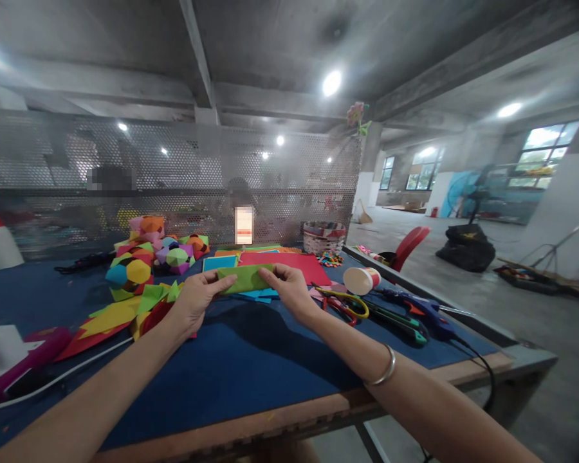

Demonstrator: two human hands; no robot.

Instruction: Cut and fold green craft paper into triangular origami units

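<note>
A strip of green paper [246,279] is stretched level between my two hands, above the blue tabletop. My left hand [203,292] pinches its left end, the thumb lying on the front face. At the other end my right hand [289,286] grips it the same way, with a silver bangle [385,365] on that forearm. The fingers behind the paper are mostly hidden. Beyond the strip lie red paper sheets [303,265] and blue sheets [220,263]. Yellow, red and green paper pieces [113,318] are heaped left of my left hand.
Folded paper balls [137,271] stand at the back left. Right of my hands lie yellow-handled scissors [359,304], a green-and-black cutter [398,323], a blue glue gun [427,312] and a tipped paper cup [361,281]. A woven basket [324,238] sits before the perforated metal screen [289,167].
</note>
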